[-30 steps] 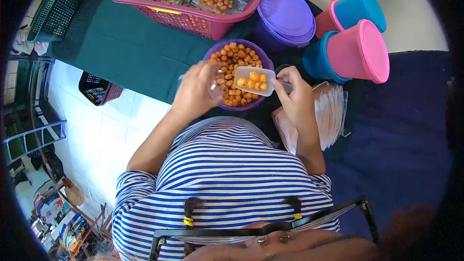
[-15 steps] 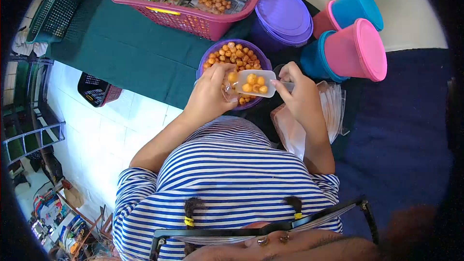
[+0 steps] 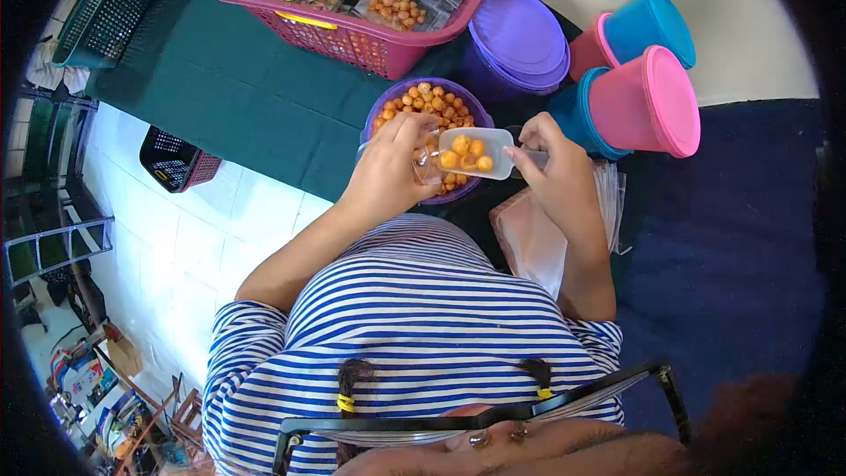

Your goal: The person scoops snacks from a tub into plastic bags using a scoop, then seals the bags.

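Note:
My right hand (image 3: 560,167) is closed on the handle of a translucent white scoop (image 3: 500,143). Several round orange snack balls (image 3: 467,152) lie in it. The fingers of my left hand (image 3: 381,169) grip a small clear plastic bag (image 3: 426,159), whose mouth is at the scoop's front edge. Both are held above a purple tub (image 3: 487,115) full of the same orange balls (image 3: 434,99). Below my right forearm lies a stack of clear plastic bags (image 3: 531,238), partly hidden by the arm.
A maroon basket (image 3: 370,42) of filled snack packets stands beyond the tub. Right of it are a lidded purple container (image 3: 518,40) and several pink and blue tubs (image 3: 621,110). A dark green basket (image 3: 110,9) sits far left; a smaller basket (image 3: 181,161) is on the floor.
The view has shifted slightly. The scoop has tilted a little and the balls in it have shifted, while both hands stay over the tub.

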